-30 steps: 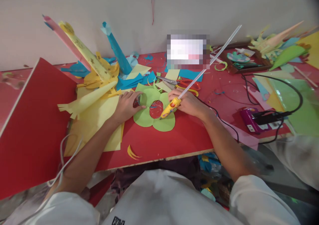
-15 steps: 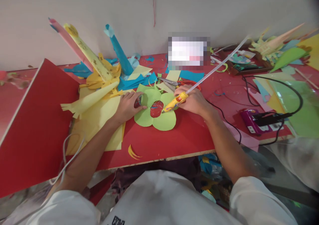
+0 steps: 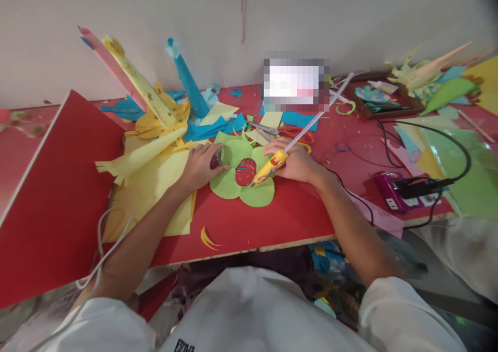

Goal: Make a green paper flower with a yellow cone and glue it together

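Note:
A green paper flower (image 3: 254,196) with a round hole in its middle lies flat on the red table. My left hand (image 3: 202,165) grips the edge of its upper left petal between thumb and fingers. In my right hand (image 3: 298,162) is a yellow hot glue gun (image 3: 270,167), a long clear glue stick (image 3: 319,113) poking up from its back end. The gun's nozzle points down left at the flower, by the lower right rim of the hole. Whether the tip touches the paper I cannot tell.
Scissors (image 3: 266,127) and blue paper scraps lie behind the flower. Rolled paper cones (image 3: 190,87) stand back left, near a red board (image 3: 62,196). Yellow sheets (image 3: 151,196) lie under my left forearm. A purple power strip (image 3: 395,191) with black cables sits at right.
My right hand has shifted slightly left and toward me with the glue gun, its nozzle moving lower around the hole. The glue stick swings left. My left hand stays on the flower.

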The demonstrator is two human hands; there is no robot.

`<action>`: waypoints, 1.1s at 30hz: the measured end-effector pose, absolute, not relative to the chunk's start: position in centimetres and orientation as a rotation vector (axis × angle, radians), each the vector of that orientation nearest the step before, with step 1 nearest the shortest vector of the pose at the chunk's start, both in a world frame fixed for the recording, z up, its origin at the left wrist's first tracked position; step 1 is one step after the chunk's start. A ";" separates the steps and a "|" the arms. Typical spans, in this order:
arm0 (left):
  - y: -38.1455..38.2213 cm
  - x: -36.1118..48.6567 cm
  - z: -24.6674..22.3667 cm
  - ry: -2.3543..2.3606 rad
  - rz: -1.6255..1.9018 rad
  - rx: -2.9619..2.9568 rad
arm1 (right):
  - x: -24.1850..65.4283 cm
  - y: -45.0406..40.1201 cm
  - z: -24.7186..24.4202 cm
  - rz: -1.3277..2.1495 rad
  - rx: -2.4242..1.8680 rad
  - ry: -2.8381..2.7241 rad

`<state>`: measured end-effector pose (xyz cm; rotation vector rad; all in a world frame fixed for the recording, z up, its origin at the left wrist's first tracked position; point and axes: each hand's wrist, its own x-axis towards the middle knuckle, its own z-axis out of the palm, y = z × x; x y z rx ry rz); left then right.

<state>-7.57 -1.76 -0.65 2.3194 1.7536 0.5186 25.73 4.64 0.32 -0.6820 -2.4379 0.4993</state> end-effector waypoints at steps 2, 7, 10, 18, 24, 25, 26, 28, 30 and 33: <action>-1.8 -7.5 -0.6 1.761 0.511 2.321 | 25.5 4.7 0.0 0.521 -0.671 -2.445; -1.8 -7.5 -0.6 1.762 0.508 2.330 | 25.7 5.1 0.2 0.534 -0.654 -2.485; -1.8 -7.5 -0.6 1.762 0.506 2.321 | 26.1 5.2 0.5 0.555 -0.680 -2.504; -1.8 -7.4 -0.3 1.760 0.503 2.310 | 27.1 5.5 0.9 0.575 -0.717 -2.476; -1.8 -7.5 -0.4 1.756 0.503 2.313 | 27.2 5.6 1.0 0.518 -0.742 -2.467; -1.8 -7.5 -0.5 1.756 0.506 2.316 | 27.2 5.6 1.0 0.505 -0.748 -2.464; -1.8 -7.5 -0.5 1.755 0.506 2.319 | 27.2 5.6 0.9 0.487 -0.757 -2.457; -1.8 -7.5 -0.5 1.758 0.504 2.321 | 27.1 5.6 0.7 0.436 -0.790 -2.427; -1.8 -7.6 -0.6 1.759 0.500 2.326 | 27.1 5.6 0.6 0.385 -0.825 -2.400; -1.8 -7.6 -0.5 1.757 0.499 2.336 | 27.3 5.7 0.7 0.341 -0.845 -2.380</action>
